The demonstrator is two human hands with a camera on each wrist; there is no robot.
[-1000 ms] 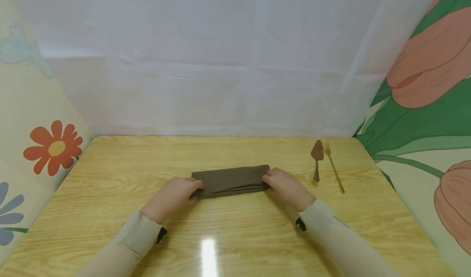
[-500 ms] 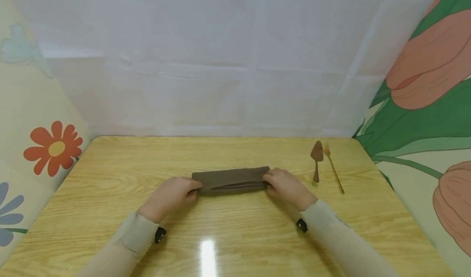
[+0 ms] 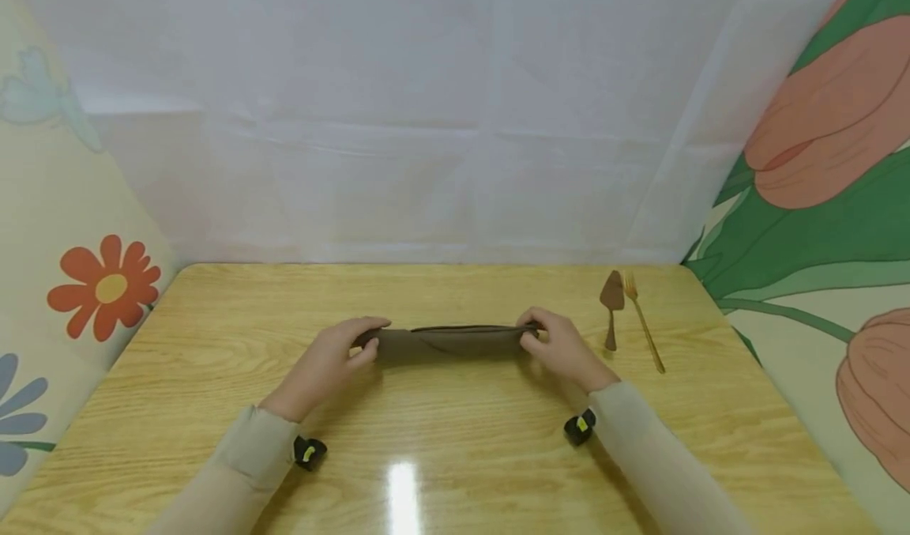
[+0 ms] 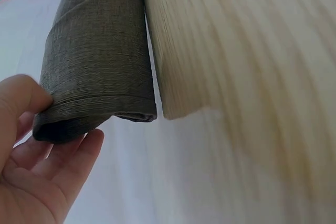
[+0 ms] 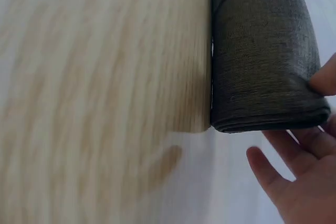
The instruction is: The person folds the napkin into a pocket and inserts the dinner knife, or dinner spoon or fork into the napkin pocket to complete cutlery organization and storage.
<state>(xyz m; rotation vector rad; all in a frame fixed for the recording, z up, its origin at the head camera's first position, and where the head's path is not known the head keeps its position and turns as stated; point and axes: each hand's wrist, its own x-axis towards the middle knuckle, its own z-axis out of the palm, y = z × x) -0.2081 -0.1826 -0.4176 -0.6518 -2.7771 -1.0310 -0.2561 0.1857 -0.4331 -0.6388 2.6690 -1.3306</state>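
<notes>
A folded, dark grey-brown cloth lies as a narrow strip across the middle of the wooden table, its long side facing me. My left hand pinches its left end, thumb on the near face and fingers behind. At the other end, my right hand pinches the cloth in the same way. The left wrist view shows the cloth's end curling open in a loose roll beside the thumb. In the right wrist view, flat stacked layers show at the cloth's end.
Toward the back right of the table lie a brown cake server and a gold fork, side by side. A white sheet hangs behind the table, with flower-patterned panels at both sides.
Both hands have shifted their grip, thumbs now on the near side. The cloth has turned from lying flat to a narrower strip with its folded edges at the far top.
</notes>
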